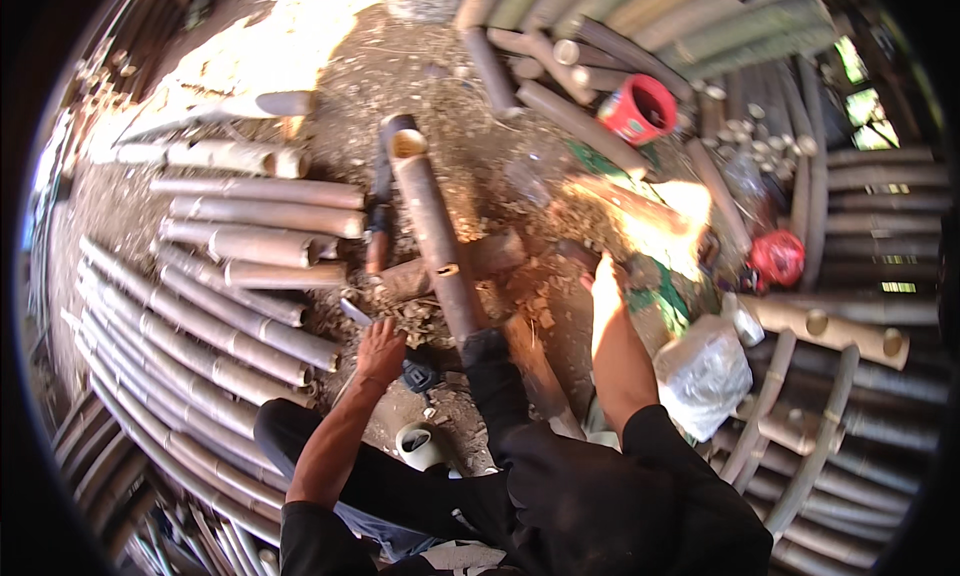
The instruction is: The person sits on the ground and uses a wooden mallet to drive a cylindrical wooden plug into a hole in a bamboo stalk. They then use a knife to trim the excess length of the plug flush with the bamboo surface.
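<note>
A brown bamboo tube (425, 201) with a pale open end and a small hole in its side lies lengthwise before me. It rests across a short log (490, 256), its near end against my black-clad leg (490, 361). My left hand (381, 351) is left of the tube, closed on a tool with a short silvery blade (355, 313); its handle is hidden in the fingers. My right hand (606, 282) reaches out at the right in bright glare, its fingers seemingly closed beside a dark, blunt piece (576, 254). A long dark tool with a reddish wooden handle (377, 252) lies left of the tube.
Rows of bamboo poles (190, 336) cover the left. More bamboo is stacked at the back (690, 16) and right (850, 456). A red bucket (638, 109), a red bag (776, 259) and a clear plastic bag (703, 374) stand at the right. Shavings litter the dirt floor.
</note>
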